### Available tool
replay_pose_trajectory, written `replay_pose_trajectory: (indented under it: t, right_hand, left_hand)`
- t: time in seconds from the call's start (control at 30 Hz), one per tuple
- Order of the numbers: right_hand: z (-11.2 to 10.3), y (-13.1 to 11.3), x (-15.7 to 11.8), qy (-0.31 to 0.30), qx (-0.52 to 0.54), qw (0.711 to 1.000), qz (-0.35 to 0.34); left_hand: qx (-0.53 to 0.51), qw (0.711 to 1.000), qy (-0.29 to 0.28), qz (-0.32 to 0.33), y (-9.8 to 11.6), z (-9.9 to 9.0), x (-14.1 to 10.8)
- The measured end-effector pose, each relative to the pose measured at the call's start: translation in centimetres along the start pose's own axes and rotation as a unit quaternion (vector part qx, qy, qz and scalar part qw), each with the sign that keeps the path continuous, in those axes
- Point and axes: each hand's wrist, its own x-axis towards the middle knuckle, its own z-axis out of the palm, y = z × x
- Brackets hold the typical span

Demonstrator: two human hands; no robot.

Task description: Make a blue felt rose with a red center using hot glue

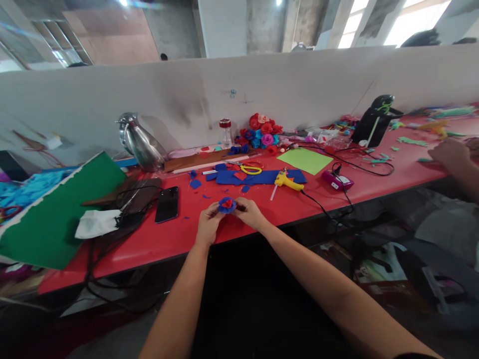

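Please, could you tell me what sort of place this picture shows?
Probably a craft workroom: a yellow glue gun lies on the red table, a bunch of colourful flowers sits near the wall, and someone holds a blue-and-red flower.

Blue marking (232,92) on white partition (299,89), perhaps lettering, unreadable

The person's left hand (207,224) and right hand (251,214) are bare, as are the fingers, the wrists and both the left forearm (181,304) and the right forearm (318,267). A plain black garment (262,299) covers the torso, so dark that seams and folds cannot be made out. On the right arm, a dark sleeve edge (417,356) shows near the bottom right corner.
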Motion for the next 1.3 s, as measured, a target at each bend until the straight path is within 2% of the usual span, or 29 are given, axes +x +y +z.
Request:
replay_pose_trajectory:
  t: [0.47, 1.3]
  right_hand:
    - [0.11, -0.07, -0.08, -0.004, -0.022, 1.0, 0.008]
    - [0.39, 0.32, -0.14, -0.017, 0.0, 1.0, 0.002]
  left_hand:
    - [-0.01, 1.0, 0.005, -0.009, -0.8, -0.12, 0.24]
    - [0.0, 1.0, 0.001, 0.004, -0.19, -0.1, -0.01]
